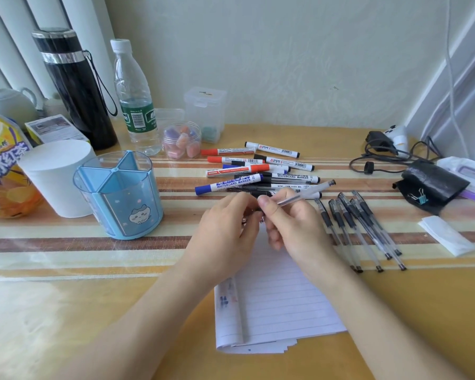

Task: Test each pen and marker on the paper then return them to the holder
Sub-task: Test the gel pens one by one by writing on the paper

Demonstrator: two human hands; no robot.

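Observation:
My right hand (291, 220) grips a clear gel pen (310, 192) above the top of the lined paper (274, 297), the pen's end pointing up and right. My left hand (228, 226) pinches at the pen's near tip; whether it holds the cap is hidden by the fingers. The blue divided holder (118, 196) stands empty to the left. Several whiteboard markers (239, 182) lie in a heap behind my hands. Several gel pens (359, 223) lie side by side on the right. The paper carries small blue and red marks at its left edge.
A white cup (55, 176), a drink bottle (0, 165), a black flask (74, 86) and a water bottle (136, 100) stand at the left. A jar of erasers (181, 141), a clear box (206, 111), a cable and charger (387, 149), a black pouch (431, 185) and folded tissue (447, 234) are also here.

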